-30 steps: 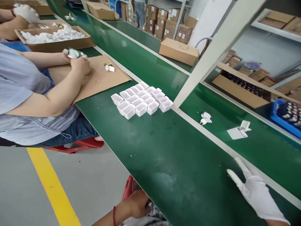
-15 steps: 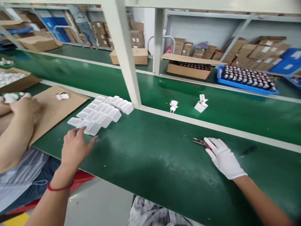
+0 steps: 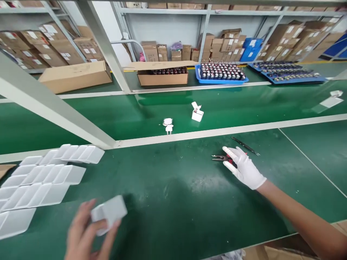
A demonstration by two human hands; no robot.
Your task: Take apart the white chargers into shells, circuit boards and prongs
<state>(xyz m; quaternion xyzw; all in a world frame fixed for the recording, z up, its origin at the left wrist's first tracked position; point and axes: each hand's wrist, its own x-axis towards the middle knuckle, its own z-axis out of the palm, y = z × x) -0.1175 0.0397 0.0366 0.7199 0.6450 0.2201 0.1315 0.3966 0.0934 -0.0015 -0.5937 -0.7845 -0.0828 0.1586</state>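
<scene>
Between the thumb and fingers of my bare left hand [image 3: 84, 231] is a small white plastic box [image 3: 116, 209], held tilted above the bench and slightly blurred. To its left stand several rows of similar white plastic boxes [image 3: 48, 175], set close together. My right hand [image 3: 245, 169] wears a white glove and rests on the bench, fingers around the red handles of a pair of pliers [image 3: 220, 157]. The plier jaws point left and stand a little apart. Just behind the gloved hand lie black tweezers [image 3: 245, 145].
A pale rail [image 3: 189, 136] and a slanting post [image 3: 54, 104] border the green bench. Beyond them lie a white plug-like part [image 3: 168, 126] and an opened white box [image 3: 197, 115]. Farther back are a carton [image 3: 162, 79], a blue tray [image 3: 221, 81] of dark parts and flat blue trays [image 3: 298, 80].
My left hand has picked up a white box and brought it away from the rows. The view has swung right, and the neighbouring person is out of sight. My right hand remains on the pliers.
</scene>
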